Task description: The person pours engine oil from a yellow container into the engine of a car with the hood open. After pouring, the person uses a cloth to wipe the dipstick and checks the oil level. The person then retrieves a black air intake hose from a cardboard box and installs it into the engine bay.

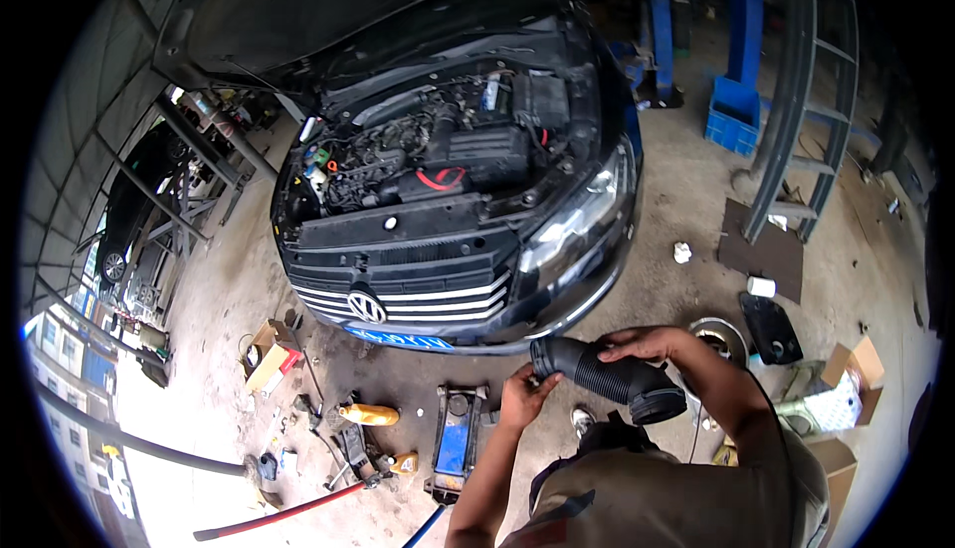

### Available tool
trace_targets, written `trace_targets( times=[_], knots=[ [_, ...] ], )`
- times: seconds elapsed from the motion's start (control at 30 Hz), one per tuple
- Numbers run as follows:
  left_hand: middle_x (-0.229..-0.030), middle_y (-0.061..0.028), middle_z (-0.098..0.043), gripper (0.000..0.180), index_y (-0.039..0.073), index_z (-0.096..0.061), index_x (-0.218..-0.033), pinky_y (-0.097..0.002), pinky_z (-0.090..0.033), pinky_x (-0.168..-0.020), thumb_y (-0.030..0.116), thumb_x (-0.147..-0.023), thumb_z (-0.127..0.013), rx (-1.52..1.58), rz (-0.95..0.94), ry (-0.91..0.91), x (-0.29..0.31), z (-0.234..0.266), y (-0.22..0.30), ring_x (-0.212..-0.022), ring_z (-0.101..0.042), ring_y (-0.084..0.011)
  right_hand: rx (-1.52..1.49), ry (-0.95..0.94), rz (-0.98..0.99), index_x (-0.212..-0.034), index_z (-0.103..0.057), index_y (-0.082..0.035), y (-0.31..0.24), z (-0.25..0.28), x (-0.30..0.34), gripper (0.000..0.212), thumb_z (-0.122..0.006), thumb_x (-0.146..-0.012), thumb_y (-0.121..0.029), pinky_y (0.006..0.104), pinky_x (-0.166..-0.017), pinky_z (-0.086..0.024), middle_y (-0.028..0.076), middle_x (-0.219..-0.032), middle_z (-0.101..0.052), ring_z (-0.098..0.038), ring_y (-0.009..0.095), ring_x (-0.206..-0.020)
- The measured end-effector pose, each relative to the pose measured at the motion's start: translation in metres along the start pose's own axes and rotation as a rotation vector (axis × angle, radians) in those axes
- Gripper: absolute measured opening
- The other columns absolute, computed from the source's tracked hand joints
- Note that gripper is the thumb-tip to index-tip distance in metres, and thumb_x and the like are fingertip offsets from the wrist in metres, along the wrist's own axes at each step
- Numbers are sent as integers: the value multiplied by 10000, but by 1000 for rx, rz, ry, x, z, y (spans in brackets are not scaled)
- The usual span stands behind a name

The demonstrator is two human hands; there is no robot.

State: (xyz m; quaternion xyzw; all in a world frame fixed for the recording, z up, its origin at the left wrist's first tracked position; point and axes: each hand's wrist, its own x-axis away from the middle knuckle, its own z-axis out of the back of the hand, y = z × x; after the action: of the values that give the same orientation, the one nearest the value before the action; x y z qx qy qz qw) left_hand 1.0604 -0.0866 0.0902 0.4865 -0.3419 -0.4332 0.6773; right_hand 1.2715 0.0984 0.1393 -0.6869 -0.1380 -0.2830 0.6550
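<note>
In front of my body, near the car's front bumper, I hold a black ribbed air intake hose (597, 377) with both hands. My left hand (525, 396) closes round its left end, thumb on the near side. My right hand (637, 345) lies over the top of the hose toward the right, fingers curved on it. The hose's right end bends downward to a round open mouth. Just beyond stands a dark car (418, 279) with its hood raised and the engine bay (408, 155) exposed. A red loop lies over the front of the engine bay.
On the floor to the left are a blue floor jack (455, 439), a yellow bottle (369, 415), a red bar (284, 513) and an opened carton (271, 357). To the right stand a metal ladder (796, 130), a blue crate (731, 115), a wheel (720, 337) and a black tray (770, 329).
</note>
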Motion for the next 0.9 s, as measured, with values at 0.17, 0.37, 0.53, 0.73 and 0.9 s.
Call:
trace_targets(
  times=[0.17,0.37,0.53,0.73,0.9],
  knots=[
    [-645,-26,-564,301,2,-601,-748,-261,-392,-534,235,-779,-789,34,-1,307,-17,54,-27,-582,-451,-94,-374,-195,-44,-1375,-434,-56,-22,20,-87,740,-536,-872,-588,363,-1002,-383,114,-1333,-501,-489,212,-1202],
    [-654,-24,-589,264,7,-590,-723,-258,-393,-561,172,-760,-793,51,-27,449,-55,94,-44,-603,-484,-91,-974,-415,194,-1423,-289,42,-9,29,-140,855,-398,-903,-628,443,-1062,-346,216,-1425,-394,-432,302,-1291],
    [-648,-1,-556,256,27,-570,-698,-259,-391,-594,162,-776,-772,69,-69,502,-120,150,-33,-615,-460,-101,-1151,-235,399,-1436,-343,-97,-58,27,-153,935,-475,-770,-740,602,-949,-391,249,-1376,-441,-439,492,-1228],
    [-712,-90,-524,234,0,-569,-732,-307,-377,-569,129,-765,-761,-126,-404,462,-219,189,32,-613,-472,-206,-922,-229,493,-1397,-357,-7,-114,71,-158,921,-649,-754,-597,558,-1006,-371,261,-1316,-496,-470,451,-1222],
    [-698,-72,-504,213,5,-610,-749,-309,-379,-569,92,-708,-801,-116,-453,426,-261,199,56,-620,-477,-209,-787,-147,522,-1414,-286,40,-138,100,-162,1027,-780,-693,-497,469,-1060,-338,207,-1324,-502,-497,340,-1221]
  ],
)
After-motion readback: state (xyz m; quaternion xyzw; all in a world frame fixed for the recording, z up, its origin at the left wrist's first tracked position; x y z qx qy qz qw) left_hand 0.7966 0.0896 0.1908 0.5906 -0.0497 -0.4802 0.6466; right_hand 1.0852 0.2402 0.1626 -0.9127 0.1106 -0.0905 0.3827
